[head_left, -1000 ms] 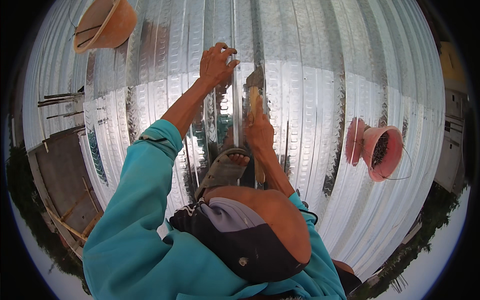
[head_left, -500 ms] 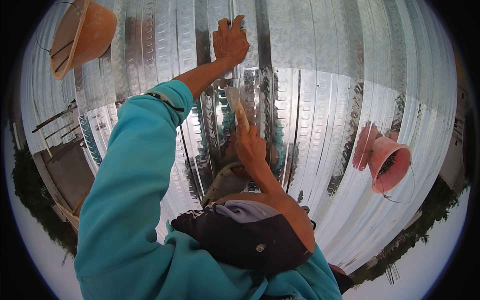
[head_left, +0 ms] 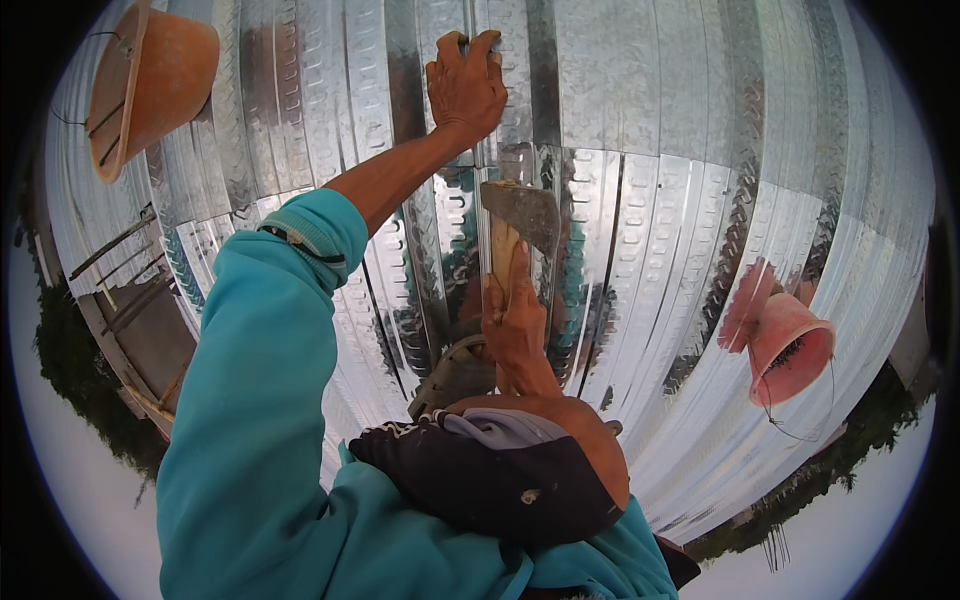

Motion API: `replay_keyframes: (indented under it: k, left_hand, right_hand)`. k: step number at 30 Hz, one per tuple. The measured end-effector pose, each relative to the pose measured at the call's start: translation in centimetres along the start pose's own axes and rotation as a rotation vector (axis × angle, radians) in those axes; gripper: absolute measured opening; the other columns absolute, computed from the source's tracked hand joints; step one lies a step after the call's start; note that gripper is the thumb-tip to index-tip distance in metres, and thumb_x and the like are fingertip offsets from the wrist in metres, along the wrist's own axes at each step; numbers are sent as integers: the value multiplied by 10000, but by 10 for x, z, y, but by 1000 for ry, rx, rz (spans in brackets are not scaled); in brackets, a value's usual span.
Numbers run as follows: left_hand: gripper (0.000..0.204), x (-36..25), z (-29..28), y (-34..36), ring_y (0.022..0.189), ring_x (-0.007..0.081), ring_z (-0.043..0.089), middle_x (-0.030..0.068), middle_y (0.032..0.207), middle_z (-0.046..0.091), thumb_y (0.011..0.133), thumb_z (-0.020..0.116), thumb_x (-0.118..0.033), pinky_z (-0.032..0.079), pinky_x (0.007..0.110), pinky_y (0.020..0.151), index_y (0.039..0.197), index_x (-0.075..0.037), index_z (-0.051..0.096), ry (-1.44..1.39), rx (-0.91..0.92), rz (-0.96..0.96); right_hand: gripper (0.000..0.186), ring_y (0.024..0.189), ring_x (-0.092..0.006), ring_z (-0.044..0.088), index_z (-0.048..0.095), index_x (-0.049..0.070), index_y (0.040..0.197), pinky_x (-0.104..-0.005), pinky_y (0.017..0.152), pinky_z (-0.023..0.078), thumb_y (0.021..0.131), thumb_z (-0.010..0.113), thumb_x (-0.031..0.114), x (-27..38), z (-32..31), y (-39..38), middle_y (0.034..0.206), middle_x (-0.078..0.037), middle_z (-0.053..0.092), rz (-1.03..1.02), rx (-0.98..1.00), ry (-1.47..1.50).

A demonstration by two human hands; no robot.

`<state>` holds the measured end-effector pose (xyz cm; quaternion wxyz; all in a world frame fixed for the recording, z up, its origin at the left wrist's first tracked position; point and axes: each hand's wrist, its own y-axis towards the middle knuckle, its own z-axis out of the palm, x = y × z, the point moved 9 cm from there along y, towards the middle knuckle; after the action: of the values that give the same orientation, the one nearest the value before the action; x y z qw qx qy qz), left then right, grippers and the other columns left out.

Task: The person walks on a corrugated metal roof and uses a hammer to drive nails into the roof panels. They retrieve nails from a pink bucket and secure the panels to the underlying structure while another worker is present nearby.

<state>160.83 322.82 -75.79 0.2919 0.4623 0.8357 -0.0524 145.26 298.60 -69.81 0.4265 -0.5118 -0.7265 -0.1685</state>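
Observation:
Ribbed silver metal sheets [head_left: 640, 90] spread out under me, with one sheet edge overlapping another across the middle. My left hand [head_left: 466, 88] reaches far forward and rests on a raised seam, its fingers bent down and drawn together. Whatever is under those fingertips is hidden. Nearer to me, my right hand [head_left: 520, 318] is wrapped round the wooden handle of a hatchet [head_left: 522, 212], the index finger stretched along the wood. Its broad grey head is raised over the overlap, just short of my left wrist.
An orange bucket [head_left: 178, 75] leans at the far left, with dark rods across its mouth. At right a pink bucket [head_left: 795, 345] lies tipped, small dark pieces inside. My shoe [head_left: 452, 375] and bent knee [head_left: 590, 440] are close below. Trees [head_left: 95, 385] show beyond the roof's left edge.
The hatchet's head has turned from edge-on to broad side and shifted slightly right, with my right hand. My left hand stays at the seam. The whole view has shifted a little.

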Motion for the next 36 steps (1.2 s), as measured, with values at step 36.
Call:
replay_keyframes:
  k: [36]
  left_hand:
    - [883, 51, -149, -174, 1313, 353, 432, 189, 1445, 402, 752, 821, -492, 344, 519, 1065, 1446, -72, 473, 333, -54, -486]
  right_hand:
    - [679, 557, -178, 612, 228, 121, 1611, -349, 520, 530, 1045, 561, 291, -54, 18, 34, 727, -110, 638, 123, 319, 83]
